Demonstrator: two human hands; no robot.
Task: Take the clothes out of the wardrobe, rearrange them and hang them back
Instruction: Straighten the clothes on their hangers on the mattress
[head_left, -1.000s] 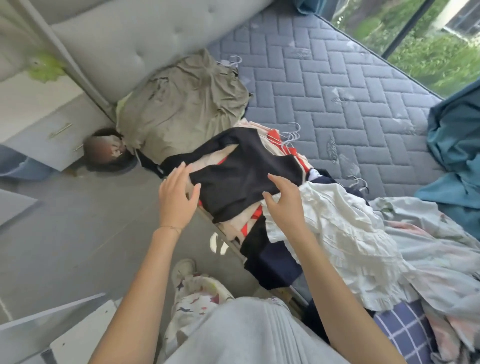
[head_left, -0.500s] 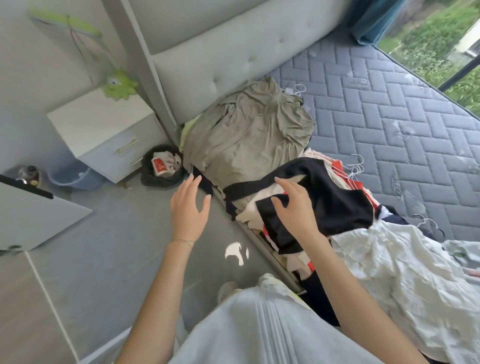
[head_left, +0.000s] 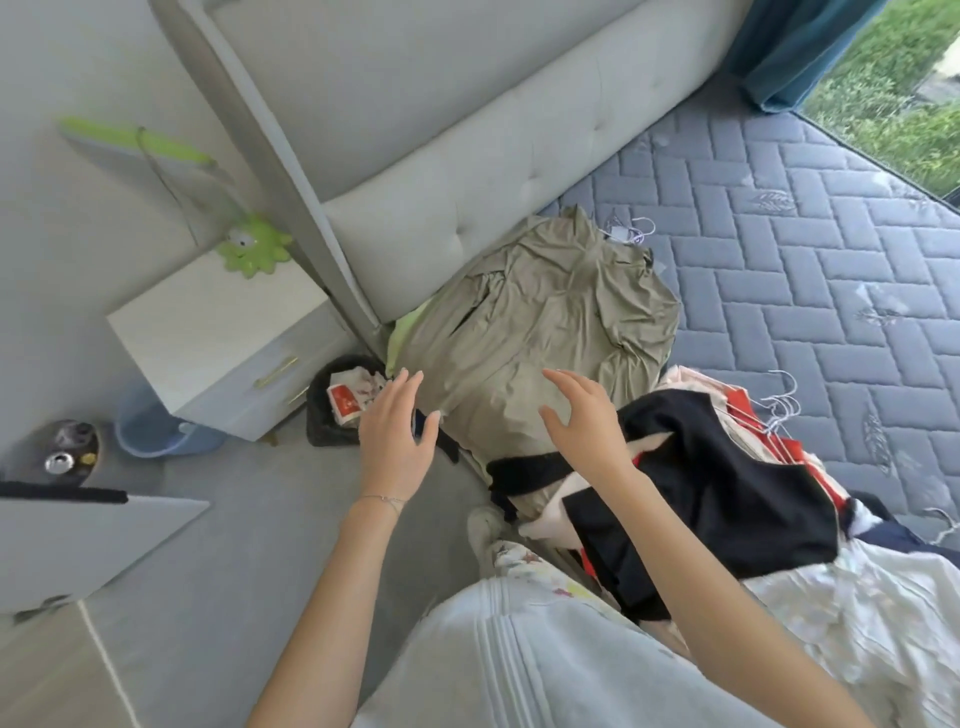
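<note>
– Olive garment (head_left: 545, 322) right under your right fingers (head_left: 569, 382), are you actually holding it?
– Nah, doesn't look like it. Your right hand (head_left: 582, 426) has its fingers loosely spread and a bit curved over the cloth; can't tell if the tips touch. Your left hand (head_left: 395, 441) is spread wide too, gripping nothing, over the bed's edge just beside the black bin (head_left: 332, 415), with a thin bracelet (head_left: 384, 500) on the wrist.
– And the rest of the clothes?
– All on the grey quilted mattress (head_left: 805, 260). The olive one lies up against the padded headboard (head_left: 467, 156). The black garment (head_left: 727, 478) sits by your right forearm, on a pile with wire hangers (head_left: 779, 410). The white garment (head_left: 857, 623) is nearest you.
</note>
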